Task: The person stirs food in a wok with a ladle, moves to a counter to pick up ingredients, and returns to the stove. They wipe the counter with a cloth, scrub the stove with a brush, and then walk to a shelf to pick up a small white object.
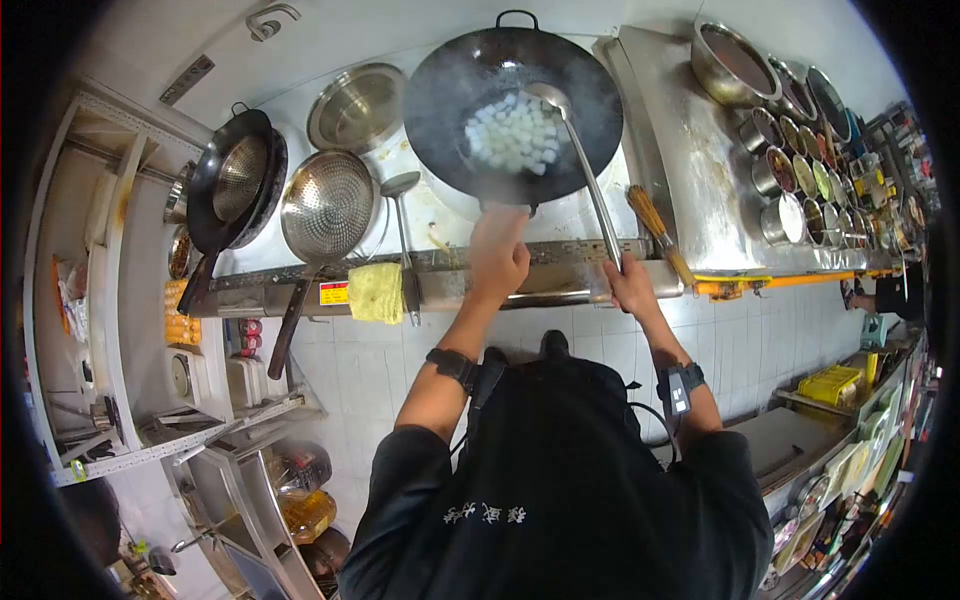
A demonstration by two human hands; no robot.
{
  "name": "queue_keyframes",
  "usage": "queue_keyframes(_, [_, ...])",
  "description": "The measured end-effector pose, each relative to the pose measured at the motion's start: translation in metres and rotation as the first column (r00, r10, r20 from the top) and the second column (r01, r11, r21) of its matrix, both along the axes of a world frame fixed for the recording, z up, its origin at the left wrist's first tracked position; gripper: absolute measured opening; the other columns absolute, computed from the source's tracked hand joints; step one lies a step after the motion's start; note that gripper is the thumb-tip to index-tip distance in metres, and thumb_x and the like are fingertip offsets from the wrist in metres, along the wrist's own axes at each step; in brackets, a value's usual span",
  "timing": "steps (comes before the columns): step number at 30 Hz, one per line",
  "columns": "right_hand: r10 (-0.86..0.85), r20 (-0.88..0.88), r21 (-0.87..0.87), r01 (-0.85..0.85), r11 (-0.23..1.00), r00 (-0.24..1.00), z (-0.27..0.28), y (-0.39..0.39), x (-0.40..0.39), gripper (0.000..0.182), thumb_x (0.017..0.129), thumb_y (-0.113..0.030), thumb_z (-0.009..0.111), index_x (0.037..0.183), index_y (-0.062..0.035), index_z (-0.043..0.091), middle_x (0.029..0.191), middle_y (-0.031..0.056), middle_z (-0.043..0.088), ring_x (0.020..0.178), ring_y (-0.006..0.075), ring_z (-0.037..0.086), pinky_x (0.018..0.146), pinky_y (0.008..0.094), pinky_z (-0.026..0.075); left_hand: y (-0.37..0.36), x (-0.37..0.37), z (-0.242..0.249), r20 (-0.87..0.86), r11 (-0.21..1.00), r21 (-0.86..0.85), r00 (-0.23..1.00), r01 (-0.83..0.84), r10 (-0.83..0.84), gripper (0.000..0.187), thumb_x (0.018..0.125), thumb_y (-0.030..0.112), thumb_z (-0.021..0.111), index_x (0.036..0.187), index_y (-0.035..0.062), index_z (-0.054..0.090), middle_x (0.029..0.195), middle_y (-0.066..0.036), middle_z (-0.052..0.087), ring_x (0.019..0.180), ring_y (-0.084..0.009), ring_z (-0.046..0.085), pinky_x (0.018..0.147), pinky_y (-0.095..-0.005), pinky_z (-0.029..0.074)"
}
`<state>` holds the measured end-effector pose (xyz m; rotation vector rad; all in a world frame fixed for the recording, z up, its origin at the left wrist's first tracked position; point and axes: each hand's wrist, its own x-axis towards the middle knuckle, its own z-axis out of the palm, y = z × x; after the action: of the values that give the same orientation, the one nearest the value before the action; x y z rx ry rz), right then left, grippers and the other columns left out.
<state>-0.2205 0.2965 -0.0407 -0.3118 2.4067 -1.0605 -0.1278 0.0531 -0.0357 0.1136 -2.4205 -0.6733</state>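
A black wok stands on the stove with white cubed pieces in a pile at its middle, and steam rises over them. My right hand is closed round the lower end of a long-handled metal ladle, whose bowl rests at the right side of the pile. Close to the wok's near rim and its small near handle is my left hand. Its fingers are smeared, and I cannot tell whether they grip anything.
A perforated strainer, a spatula, a metal basin and another black wok lie to the left. A yellow cloth hangs on the stove's front edge. Right of the wok lie a brush and several seasoning containers.
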Motion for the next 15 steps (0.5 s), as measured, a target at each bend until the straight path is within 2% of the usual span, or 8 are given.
queue_keyframes(3, [-0.001,0.025,-0.01,0.001,1.0,1.0,0.011,-0.001,0.002,0.032,0.091,-0.031,0.054,0.084,0.0003,0.05,0.058,0.0138,0.058,0.045,0.0234,0.058,0.044,0.0376,0.045,0.0,-0.001,0.005,-0.028,0.999,-0.017,0.998,-0.052,0.051,0.038,0.072,0.007,0.059,0.11,0.0089,0.062,0.115,-0.006,0.059,0.114,-0.033,0.048,0.095,-0.044,0.039])
queue_keyframes(4, [0.008,0.0,-0.018,-0.008,1.0,1.0,0.004,0.001,0.0,0.031,0.091,-0.03,0.055,0.085,0.0002,0.051,0.057,0.0136,0.058,0.044,0.0231,0.058,0.043,0.0375,0.045,-0.002,-0.003,0.014,-0.05,0.997,-0.032,0.997,-0.065,0.063,0.03,0.073,0.009,0.059,0.103,0.0084,0.065,0.108,-0.005,0.063,0.107,-0.0297,0.054,0.093,-0.0429,0.04])
queue_keyframes(7, [0.017,-0.009,-0.038,-0.017,0.999,1.0,-0.015,0.007,-0.006,0.029,0.091,-0.028,0.055,0.087,0.0,0.053,0.055,0.0129,0.058,0.043,0.0222,0.058,0.043,0.0371,0.045,-0.018,-0.005,0.022,-0.024,0.999,-0.044,1.0,-0.001,0.0,0.024,0.074,0.009,0.059,0.097,0.0083,0.066,0.102,-0.006,0.065,0.102,-0.0272,0.057,0.089,-0.041,0.041])
queue_keyframes(8, [0.012,0.029,-0.045,-0.011,0.999,0.999,-0.008,0.006,-0.005,0.028,0.091,-0.028,0.055,0.088,0.0,0.053,0.055,0.0126,0.057,0.042,0.0219,0.057,0.042,0.0369,0.045,-0.027,-0.01,0.02,-0.104,0.999,-0.01,0.994,0.032,-0.033,0.016,0.075,0.007,0.06,0.09,0.0061,0.067,0.093,-0.009,0.067,0.088,-0.0274,0.061,0.078,-0.0384,0.047])
queue_keyframes(11, [-0.013,0.056,-0.101,0.019,0.995,0.998,0.012,0.0,-0.002,0.026,0.091,-0.025,0.054,0.084,-0.0003,0.053,0.053,0.0092,0.054,0.038,0.0182,0.053,0.038,0.034,0.041,-0.053,-0.022,0.012,-0.077,0.987,0.146,0.995,0.067,-0.057,0.012,0.077,0.007,0.061,0.087,0.0042,0.067,0.083,-0.011,0.066,0.071,-0.0265,0.063,0.062,-0.0344,0.048])
queue_keyframes(12, [-0.007,0.033,-0.13,0.012,0.991,0.999,0.007,0.0,-0.002,0.026,0.092,-0.024,0.054,0.081,-0.0007,0.051,0.053,0.0071,0.052,0.036,0.0158,0.051,0.035,0.032,0.039,-0.061,-0.029,0.006,-0.051,0.981,0.192,0.999,0.01,-0.001,0.009,0.078,0.007,0.062,0.085,0.0031,0.066,0.074,-0.013,0.064,0.058,-0.0234,0.06,0.053,-0.0314,0.046])
queue_keyframes(14, [-0.004,0.036,-0.161,0.01,0.987,0.999,0.001,0.003,0.001,0.026,0.093,-0.023,0.053,0.078,-0.0013,0.049,0.053,0.0049,0.05,0.035,0.0133,0.048,0.032,0.0299,0.036,-0.078,-0.037,0.022,-0.037,0.984,0.174,0.999,-0.031,0.038,0.008,0.078,0.008,0.061,0.081,0.0034,0.066,0.065,-0.011,0.062,0.055,-0.0177,0.058,0.053,-0.0293,0.045])
queue_keyframes(15, [-0.005,0.056,-0.168,0.014,0.986,0.998,0.001,0.003,0.001,0.026,0.093,-0.023,0.053,0.078,-0.0014,0.049,0.053,0.0049,0.05,0.035,0.0133,0.048,0.032,0.0298,0.035,-0.086,-0.041,0.027,-0.034,0.955,0.291,0.997,-0.056,0.069,0.008,0.078,0.008,0.061,0.081,0.0033,0.066,0.062,-0.01,0.061,0.054,-0.0149,0.058,0.053,-0.0283,0.044])
